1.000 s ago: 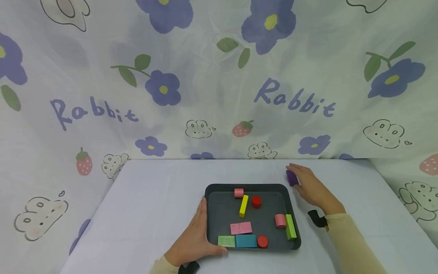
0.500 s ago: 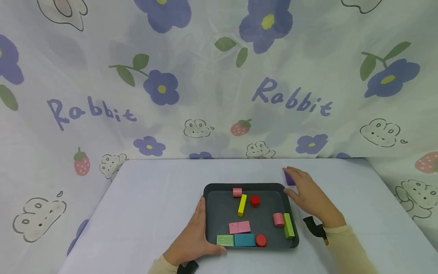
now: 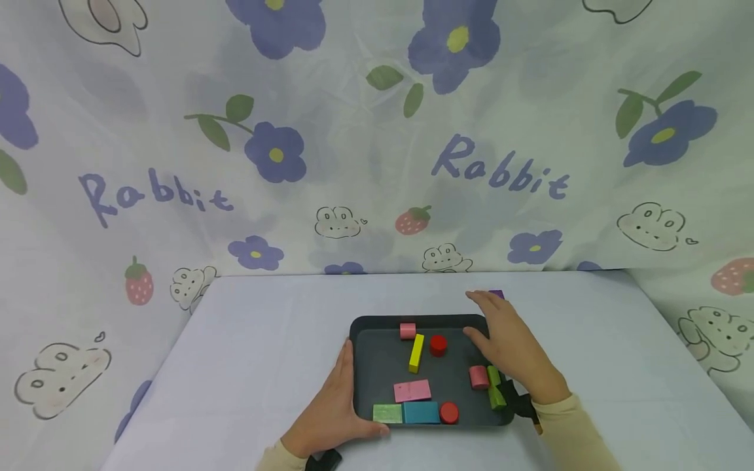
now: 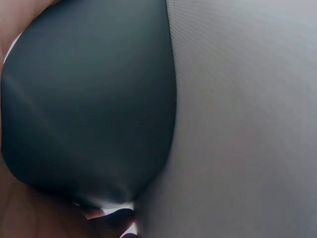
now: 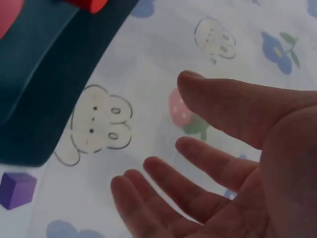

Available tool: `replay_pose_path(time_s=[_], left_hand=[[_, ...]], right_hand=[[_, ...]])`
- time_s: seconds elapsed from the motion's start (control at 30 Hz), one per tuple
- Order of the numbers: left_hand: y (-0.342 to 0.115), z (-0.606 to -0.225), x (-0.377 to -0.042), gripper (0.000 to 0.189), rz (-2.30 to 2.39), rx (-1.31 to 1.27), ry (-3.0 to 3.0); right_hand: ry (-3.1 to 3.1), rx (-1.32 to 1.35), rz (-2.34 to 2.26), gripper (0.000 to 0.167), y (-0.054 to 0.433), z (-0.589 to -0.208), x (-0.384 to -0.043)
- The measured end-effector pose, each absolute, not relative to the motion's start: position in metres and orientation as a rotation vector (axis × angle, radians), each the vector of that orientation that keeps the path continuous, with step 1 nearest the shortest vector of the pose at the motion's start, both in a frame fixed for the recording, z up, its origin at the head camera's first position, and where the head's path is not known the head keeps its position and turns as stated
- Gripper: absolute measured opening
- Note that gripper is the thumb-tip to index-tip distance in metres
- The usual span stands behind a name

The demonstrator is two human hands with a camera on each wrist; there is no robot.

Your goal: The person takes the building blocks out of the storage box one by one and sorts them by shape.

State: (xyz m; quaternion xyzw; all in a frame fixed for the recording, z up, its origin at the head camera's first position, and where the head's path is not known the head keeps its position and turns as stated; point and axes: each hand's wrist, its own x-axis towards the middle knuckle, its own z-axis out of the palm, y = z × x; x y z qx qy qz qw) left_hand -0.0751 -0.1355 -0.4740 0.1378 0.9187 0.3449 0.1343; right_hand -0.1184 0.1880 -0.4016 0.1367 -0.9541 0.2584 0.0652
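Observation:
A dark grey tray (image 3: pixel 406 322) lies on the white table. My left hand (image 3: pixel 332 405) holds its front left corner, fingers along the left side and thumb at the front edge; in the left wrist view the tray wall (image 4: pixel 89 109) fills the space beside that hand. My right hand (image 3: pixel 509 343) reaches over the tray's back right corner, fingers spread, with nothing between them. Beyond its fingers a purple block (image 3: pixel 497 294) stands on the table, mostly hidden in the head view but plain as a cube (image 5: pixel 18 190) in the right wrist view.
Inside the tray lie pink cylinders (image 3: pixel 479 377), red cylinders (image 3: pixel 438 345), a yellow bar (image 3: pixel 416 353), a pink block (image 3: pixel 412 390), a light green block (image 3: pixel 387 413), a blue block (image 3: pixel 421 413) and a lime bar (image 3: pixel 496 398). A patterned curtain (image 3: pixel 353 163) hangs behind the table.
My right hand has left the purple block and moved leftward and nearer, over the tray's right side. The purple block stays on the table. My left hand keeps its hold on the tray.

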Motion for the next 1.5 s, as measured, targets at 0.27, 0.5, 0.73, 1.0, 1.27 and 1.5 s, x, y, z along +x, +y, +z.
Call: replay_pose_path(time_s=[0.27, 0.5, 0.73, 1.0, 1.27, 1.5], left_hand=[[-0.135, -0.475, -0.075, 0.155, 1.008, 0.410, 2.663], [-0.135, -0.474, -0.075, 0.154, 1.006, 0.405, 2.666], [-0.136, -0.474, -0.074, 0.153, 1.029, 0.441, 2.674], [-0.135, -0.473, -0.074, 0.153, 1.031, 0.439, 2.674], [-0.135, -0.473, -0.075, 0.154, 1.011, 0.422, 2.662], [-0.137, -0.472, -0.075, 0.152, 1.018, 0.432, 2.663]], right_hand=[[-2.852, 0.421, 0.809, 0.065, 0.163, -0.404, -0.114], [-2.895, 0.436, 0.784, 0.068, 0.142, -0.405, -0.111], [-2.918, 0.456, 0.791, 0.068, 0.125, -0.404, -0.109], [-2.959, 0.444, 0.798, 0.067, 0.115, -0.408, -0.111], [-3.035, 0.409, 0.843, 0.069, 0.106, -0.415, -0.111], [-3.056, 0.451, 0.827, 0.069, 0.101, -0.423, -0.114]])
